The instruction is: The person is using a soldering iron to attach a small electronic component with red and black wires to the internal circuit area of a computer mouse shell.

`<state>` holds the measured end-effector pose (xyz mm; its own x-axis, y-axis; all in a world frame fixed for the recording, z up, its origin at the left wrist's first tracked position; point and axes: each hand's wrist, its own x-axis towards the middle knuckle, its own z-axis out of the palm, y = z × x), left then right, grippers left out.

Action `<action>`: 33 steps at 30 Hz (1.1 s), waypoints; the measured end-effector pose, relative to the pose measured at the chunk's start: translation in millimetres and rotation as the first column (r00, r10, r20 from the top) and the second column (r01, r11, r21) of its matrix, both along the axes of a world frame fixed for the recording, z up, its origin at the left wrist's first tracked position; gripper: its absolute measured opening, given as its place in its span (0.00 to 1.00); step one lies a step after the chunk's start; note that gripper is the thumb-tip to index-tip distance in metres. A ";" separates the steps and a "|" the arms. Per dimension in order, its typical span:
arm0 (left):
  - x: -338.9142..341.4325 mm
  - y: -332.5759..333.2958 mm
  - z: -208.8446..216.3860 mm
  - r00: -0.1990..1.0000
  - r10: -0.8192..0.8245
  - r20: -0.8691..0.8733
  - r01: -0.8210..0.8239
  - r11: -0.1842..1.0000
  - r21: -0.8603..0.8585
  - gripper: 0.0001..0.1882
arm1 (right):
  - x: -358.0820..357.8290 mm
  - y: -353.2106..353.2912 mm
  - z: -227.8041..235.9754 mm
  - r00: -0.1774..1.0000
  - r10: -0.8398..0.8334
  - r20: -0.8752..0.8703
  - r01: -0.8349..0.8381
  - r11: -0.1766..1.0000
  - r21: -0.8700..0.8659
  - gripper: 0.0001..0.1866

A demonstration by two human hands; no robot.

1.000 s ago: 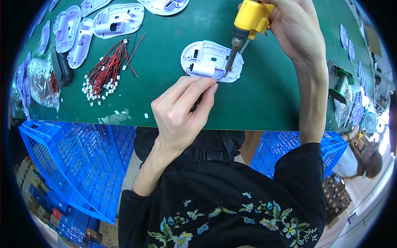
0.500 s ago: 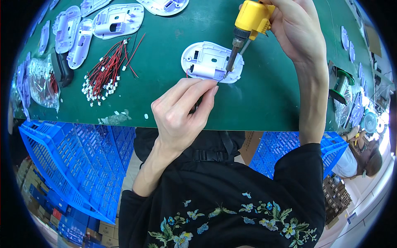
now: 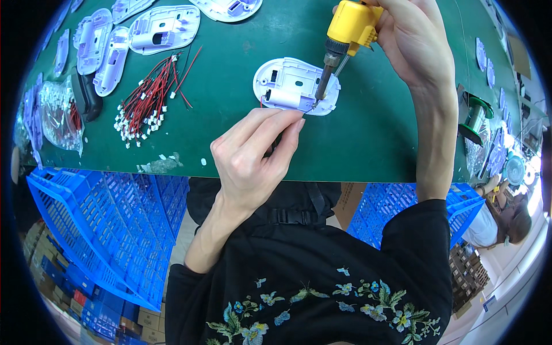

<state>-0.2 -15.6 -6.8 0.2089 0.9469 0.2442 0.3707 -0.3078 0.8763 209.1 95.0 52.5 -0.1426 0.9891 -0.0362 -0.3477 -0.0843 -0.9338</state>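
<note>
A white oval plastic shell (image 3: 287, 85) lies on the green table (image 3: 230, 126), inner side up. My right hand (image 3: 411, 43) grips a yellow-handled soldering iron (image 3: 345, 34), whose tip touches the shell's near right edge. My left hand (image 3: 253, 152) sits just in front of the shell, fingers pinched on a thin dark wire that leads to the same spot.
A bundle of red wires with white connectors (image 3: 149, 95) lies to the left. More white shells (image 3: 164, 26) line the far left. A solder spool (image 3: 474, 118) stands at the right. Blue crates (image 3: 98, 218) sit below the table edge. Another person (image 3: 506, 218) works at the right.
</note>
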 end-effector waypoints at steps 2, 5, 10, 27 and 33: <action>-0.1 -0.2 0.8 1.000 0.002 -0.007 -0.002 1.000 -0.004 0.10 | 0.0 -0.5 0.2 1.000 0.001 0.001 -0.001 1.000 -0.001 0.27; 0.6 -0.2 0.5 1.000 0.002 -0.013 -0.002 1.000 -0.003 0.10 | -0.4 -0.8 0.0 1.000 -0.013 0.009 0.013 1.000 -0.015 0.27; -0.2 0.7 0.6 1.000 0.002 -0.015 -0.002 1.000 -0.007 0.10 | 0.1 1.6 -0.1 1.000 -0.006 -0.002 0.006 1.000 -0.011 0.27; -0.7 -0.6 -1.8 1.000 0.000 -0.020 0.000 1.000 0.007 0.10 | -2.4 -0.3 2.5 0.998 -0.042 0.049 0.042 0.999 -0.009 0.29; 3.1 2.4 1.7 0.999 0.002 -0.032 -0.002 1.000 0.007 0.08 | -0.2 -6.9 23.4 0.989 -0.095 0.115 0.093 0.995 0.022 0.36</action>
